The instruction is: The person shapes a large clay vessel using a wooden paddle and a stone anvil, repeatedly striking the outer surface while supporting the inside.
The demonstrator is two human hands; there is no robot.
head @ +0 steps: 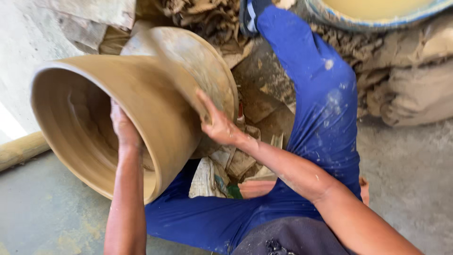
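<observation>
A large wet clay pot (pixel 141 94) lies tilted on its side, its wide mouth facing me at the left. Its base rests on a round clay-smeared wheel disc (pixel 207 71). My left hand (pixel 123 127) reaches inside the pot and presses against the inner wall. Outside, near the base, my right hand (pixel 218 122) lies flat on the pot's wall, fingers spread. Both hands are coated in clay. My blue trouser legs (pixel 321 108) stretch out on either side of the wheel.
Clay lumps and scraps (pixel 203 16) pile up behind the wheel. A blue-rimmed basin (pixel 373 14) with pale liquid stands at the top right. Clay-covered sacks (pixel 415 80) lie at the right. Paper scraps (pixel 226 165) lie between my legs on the concrete floor (pixel 42 208).
</observation>
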